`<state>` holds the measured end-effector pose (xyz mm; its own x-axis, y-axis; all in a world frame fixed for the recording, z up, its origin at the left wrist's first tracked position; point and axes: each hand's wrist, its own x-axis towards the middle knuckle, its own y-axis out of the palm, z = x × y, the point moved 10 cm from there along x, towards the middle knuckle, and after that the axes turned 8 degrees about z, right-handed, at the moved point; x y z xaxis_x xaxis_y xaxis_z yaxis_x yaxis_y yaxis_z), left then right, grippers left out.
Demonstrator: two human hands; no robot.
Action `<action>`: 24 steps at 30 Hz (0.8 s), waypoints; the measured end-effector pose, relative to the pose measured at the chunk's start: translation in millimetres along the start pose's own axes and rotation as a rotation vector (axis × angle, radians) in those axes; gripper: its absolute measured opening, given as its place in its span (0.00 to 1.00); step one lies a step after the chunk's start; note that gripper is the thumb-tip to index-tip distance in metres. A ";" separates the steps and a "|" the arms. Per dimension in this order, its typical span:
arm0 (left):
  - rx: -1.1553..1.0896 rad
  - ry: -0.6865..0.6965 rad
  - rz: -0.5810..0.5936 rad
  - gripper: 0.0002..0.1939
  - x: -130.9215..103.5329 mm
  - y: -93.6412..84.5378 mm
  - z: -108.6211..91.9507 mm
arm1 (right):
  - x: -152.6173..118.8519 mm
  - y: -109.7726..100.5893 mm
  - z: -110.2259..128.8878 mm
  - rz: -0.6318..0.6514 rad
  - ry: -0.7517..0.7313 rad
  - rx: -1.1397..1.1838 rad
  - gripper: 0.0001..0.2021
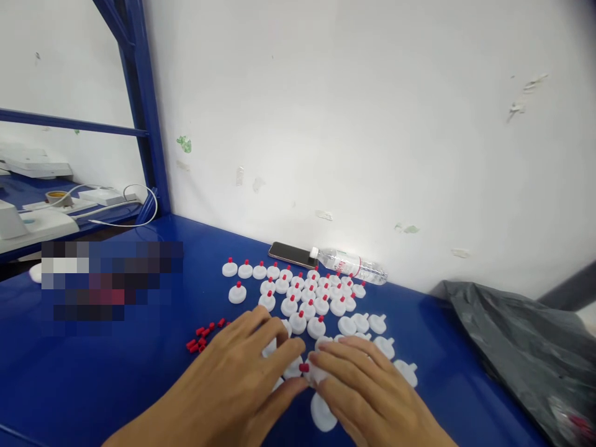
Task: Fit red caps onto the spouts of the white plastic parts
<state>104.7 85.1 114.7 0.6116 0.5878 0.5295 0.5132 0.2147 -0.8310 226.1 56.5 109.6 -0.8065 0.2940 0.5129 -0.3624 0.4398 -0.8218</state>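
Note:
My left hand (246, 360) has its thumb and index finger closed around a small red cap (304, 367). The cap sits against the stem end of a white round piece (316, 374). My right hand (363, 385) grips that piece, its fingers partly covering it. Beyond both hands stand many white round pieces with red caps on their stems (298, 322). Loose red caps (203, 333) lie left of my left hand. Bare white pieces with stems (406, 372) lie around my right hand, and one white disc (323, 413) is just below it.
A dark phone (292, 254) and a clear plastic bottle (354, 265) lie at the wall. A grey plastic bag (521, 347) covers the right side of the blue table (153, 366). A blue frame (144, 112) rises at the left, with white devices and cables behind.

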 end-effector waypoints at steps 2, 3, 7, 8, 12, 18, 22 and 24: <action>0.051 0.036 0.011 0.08 0.3 6.8 -10.3 | 1.7 -0.4 6.3 0.022 -0.013 0.018 0.08; 0.079 0.054 0.014 0.10 -0.1 9.7 -14.2 | 1.5 -1.3 7.2 0.027 -0.009 0.030 0.07; 0.207 0.058 -0.022 0.13 -3.2 14.3 -19.2 | 0.2 -8.6 4.7 0.001 0.015 0.079 0.07; 0.228 0.051 -0.026 0.12 -3.7 15.4 -19.2 | 0.9 -10.8 4.4 -0.005 0.017 0.089 0.07; 0.230 0.021 -0.006 0.11 -5.5 19.3 -18.8 | 6.7 -15.6 4.7 0.044 0.020 0.114 0.09; 0.043 -0.216 -0.052 0.17 -15.7 -13.7 26.5 | -12.2 -34.6 -28.9 -0.111 0.108 -0.028 0.08; 0.058 -0.519 0.029 0.20 -25.7 -32.8 87.9 | -40.8 -33.3 -88.9 -0.220 0.507 -0.091 0.16; 0.062 -0.570 0.042 0.19 -28.7 -34.8 105.7 | -41.8 -19.1 -97.5 -0.151 0.533 -0.061 0.18</action>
<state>5.6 143.2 110.4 0.2004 0.9206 0.3351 0.4486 0.2178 -0.8668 312.3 118.5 128.0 -0.3939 0.6056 0.6915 -0.4152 0.5540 -0.7216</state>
